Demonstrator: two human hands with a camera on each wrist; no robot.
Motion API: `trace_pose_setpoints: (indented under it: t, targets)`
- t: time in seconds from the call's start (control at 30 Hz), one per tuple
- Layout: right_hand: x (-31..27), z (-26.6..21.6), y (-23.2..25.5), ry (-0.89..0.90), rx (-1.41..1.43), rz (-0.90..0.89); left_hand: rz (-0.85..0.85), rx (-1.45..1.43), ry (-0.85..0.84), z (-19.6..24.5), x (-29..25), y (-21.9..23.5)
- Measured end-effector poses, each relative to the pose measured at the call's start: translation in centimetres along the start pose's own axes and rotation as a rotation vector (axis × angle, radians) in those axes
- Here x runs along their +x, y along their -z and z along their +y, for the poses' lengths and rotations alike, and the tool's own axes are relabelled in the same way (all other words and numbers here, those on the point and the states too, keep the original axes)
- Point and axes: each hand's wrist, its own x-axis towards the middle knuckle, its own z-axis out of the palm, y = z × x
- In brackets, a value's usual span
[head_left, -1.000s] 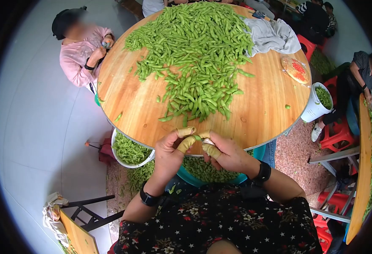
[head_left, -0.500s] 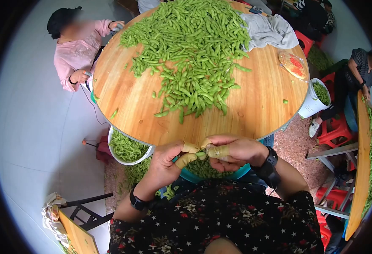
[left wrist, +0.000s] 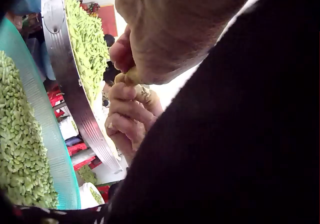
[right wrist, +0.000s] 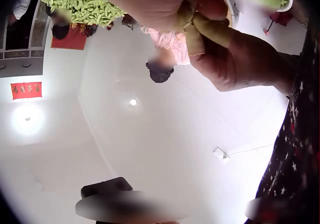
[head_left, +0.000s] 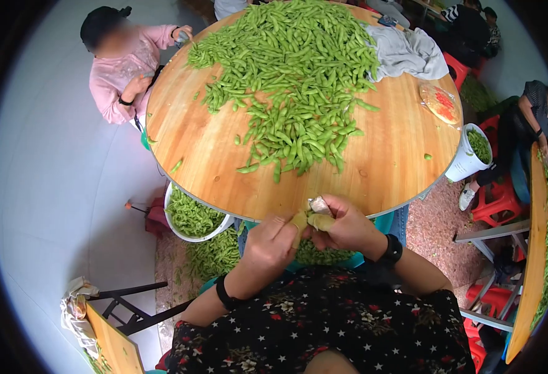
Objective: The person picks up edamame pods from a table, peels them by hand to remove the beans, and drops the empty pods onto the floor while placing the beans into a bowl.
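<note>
In the head view, the left hand and right hand meet fingertip to fingertip at the near edge of the round wooden table. Yellowish wraps cover several fingertips, and a shiny silvery band shows at the right thumb. Both hands pinch at a small green pod, mostly hidden by the fingers. The left wrist view has the left hand above the curled right hand. Left fingers touch the right hand in the right wrist view. A large heap of green pods lies beyond.
Below the table edge stand a white bucket of pods and a teal basin of shelled beans. A grey cloth and a wrapped round item lie on the table. A person in pink sits left; another white bucket stands right.
The left hand has turned knuckles-up and moved closer against the right fingers. The pod, visible between the fingertips before, is now mostly covered. The person in pink has raised one hand to the table edge.
</note>
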Motion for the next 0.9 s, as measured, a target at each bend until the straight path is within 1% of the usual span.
trace_pose_setpoints:
  t: [0.03, 0.07, 0.1, 0.13, 0.17, 0.2, 0.27, 0.33, 0.4, 0.47, 0.5, 0.57, 0.6, 0.63, 0.67, 0.73, 0.8, 0.83, 0.87, 0.9]
  targets:
    - [-0.2, -0.2, 0.1, -0.044, -0.052, -0.013, -0.040, -0.008, -0.032, 0.2, -0.1, 0.4]
    - [-0.3, -0.3, 0.1, -0.087, -0.104, -0.025, -0.039, -0.002, -0.029, 0.3, -0.3, 0.6]
    - [-0.2, 0.2, 0.2, -0.086, -0.102, -0.031, -0.078, -0.009, -0.042, 0.5, -0.7, 0.7]
    - [-0.2, 1.0, 0.3, 0.069, -0.329, -0.040, -0.118, -0.017, -0.056, 0.7, -1.0, 0.8]
    - [-0.1, 1.4, 0.4, 0.228, -0.556, -0.047, -0.120, -0.013, -0.053, 0.8, -1.4, 1.0]
    - [-0.1, 1.1, 0.1, 0.228, -0.553, -0.050, -0.150, -0.016, -0.050, 0.8, -1.8, 1.1]
    - [-0.4, 0.2, -0.7, 0.330, -0.787, -0.028, -0.185, -0.020, -0.042, 0.9, -2.2, 1.2]
    - [-0.4, 0.4, -0.7, 0.332, -0.793, -0.041, -0.280, -0.085, -0.004, 0.9, -2.3, 1.4]
    - [-0.3, 0.7, -0.7, 0.333, -0.804, -0.052, -0.279, -0.078, -0.011, 0.9, -2.6, 1.2]
    - [-0.3, 1.3, -0.5, 0.485, -0.850, -0.056, -0.279, -0.076, -0.017, 1.1, -2.6, 0.9]
    - [-0.3, 1.4, -0.3, 0.483, -0.850, -0.055, -0.267, -0.095, -0.003, 1.4, -2.3, 0.9]
    - [-0.2, 1.3, 0.4, 0.483, -0.918, -0.136, -0.252, -0.111, 0.011, 1.5, -1.8, 1.8]
    - [-0.4, 1.1, 0.7, 0.484, -0.920, -0.136, -0.384, -0.025, 0.087, 1.1, -1.7, 3.1]
    - [-0.7, 0.9, 0.9, 0.373, -0.938, -0.218, -0.517, 0.061, 0.164, 0.4, -1.8, 4.3]
    - [-1.0, 0.7, 1.3, 0.263, -0.956, -0.298, -0.509, 0.258, 0.319, -0.5, -2.0, 5.4]
    - [-1.4, 1.1, 1.9, 0.251, -0.986, -0.303, -0.451, 0.567, 0.368, -2.0, -0.1, 7.3]
    - [-1.3, 0.7, 1.6, 0.245, -1.014, -0.308, -0.247, 0.521, 0.357, -4.8, 1.3, 6.6]
    - [-1.4, 0.0, 1.0, 0.081, -0.965, -0.296, -0.152, 0.475, 0.354, -5.9, 2.4, 5.9]
    - [-1.5, -0.5, 0.7, -0.081, -0.914, -0.281, -0.143, 0.475, 0.352, -7.2, 3.4, 5.0]
    - [-1.4, -0.4, 0.7, -0.077, -0.924, -0.276, -0.145, 0.432, 0.346, -8.8, 4.4, 3.8]
